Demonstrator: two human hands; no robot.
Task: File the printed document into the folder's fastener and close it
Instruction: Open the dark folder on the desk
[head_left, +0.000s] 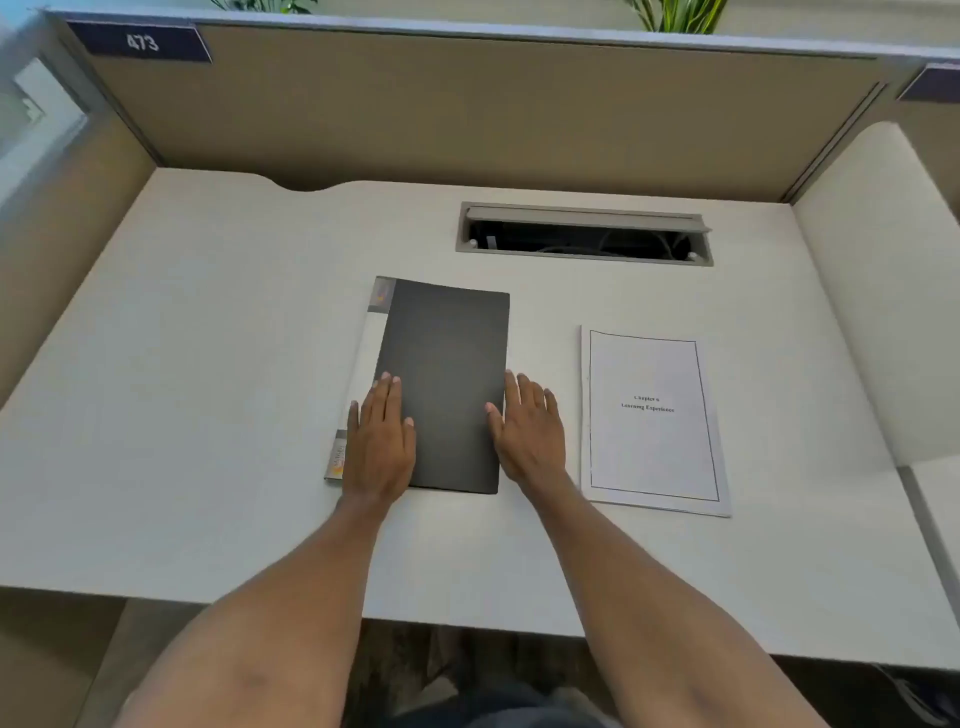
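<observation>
A closed dark grey folder with a white spine strip lies flat in the middle of the white desk. My left hand rests flat on the folder's lower left part, over the spine, fingers spread. At the folder's right edge my right hand lies flat, thumb on the cover and fingers on the desk beside it. The printed document, a white stapled sheaf with a framed title page, lies to the right of the folder, apart from both hands.
An open cable slot is cut into the desk behind the folder. Beige partition walls enclose the desk at the back and both sides. The desk's front edge runs beneath my forearms.
</observation>
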